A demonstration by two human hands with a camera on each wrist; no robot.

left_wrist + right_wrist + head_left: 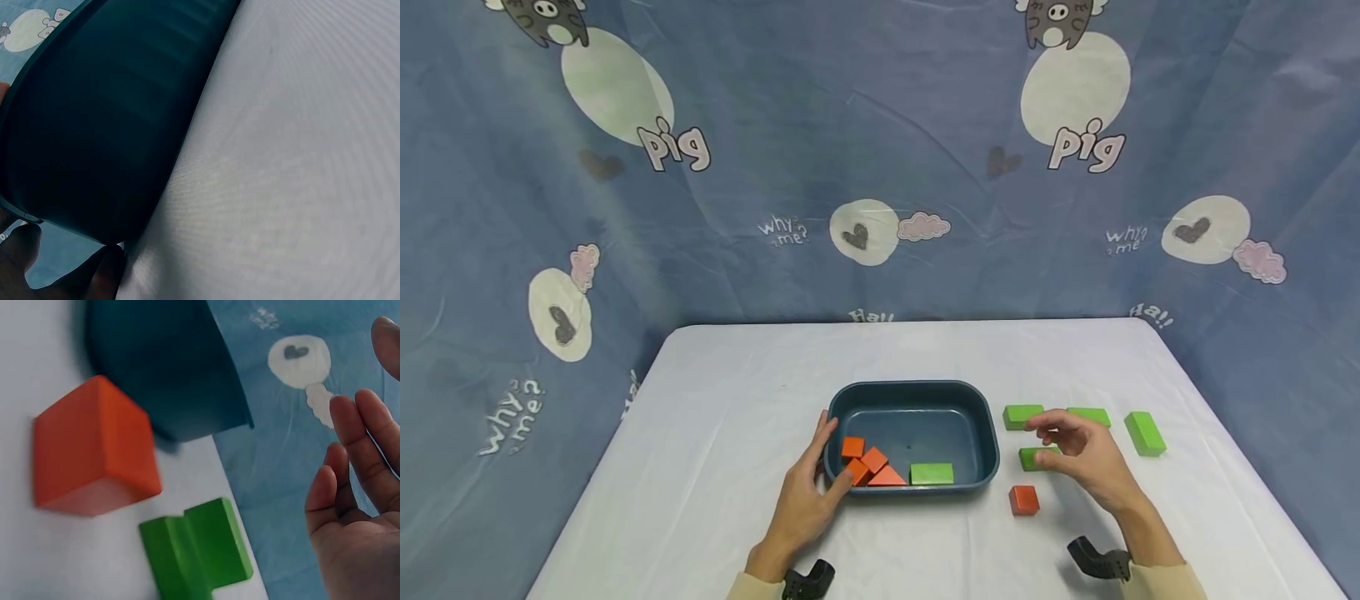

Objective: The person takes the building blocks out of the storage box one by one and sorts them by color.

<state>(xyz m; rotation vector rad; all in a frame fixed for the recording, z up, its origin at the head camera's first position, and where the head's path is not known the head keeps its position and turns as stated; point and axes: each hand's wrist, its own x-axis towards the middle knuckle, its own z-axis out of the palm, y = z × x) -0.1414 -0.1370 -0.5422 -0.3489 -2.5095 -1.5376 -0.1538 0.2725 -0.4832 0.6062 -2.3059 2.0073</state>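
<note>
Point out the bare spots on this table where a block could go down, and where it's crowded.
Bare cloth lies behind the blue tub toward the far table edge, and all along the left of the left hand. Inside the tub, the back half is free. It is crowded right of the tub: green blocks and one orange cube surround the right hand.

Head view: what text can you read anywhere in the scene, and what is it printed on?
"pig" on the blue backdrop cloth, upper left, beside a pale oval.
"pig" again on the cloth, upper right.
"why? me?" on the cloth, centre, right, and lower left at a slant.
"Ha!!" on the cloth at the table's far right corner; another at the far edge's middle is partly hidden.
The bin and blocks show no lettering.
Right wrist view: white lettering on the cloth, too blurred to read.
</note>
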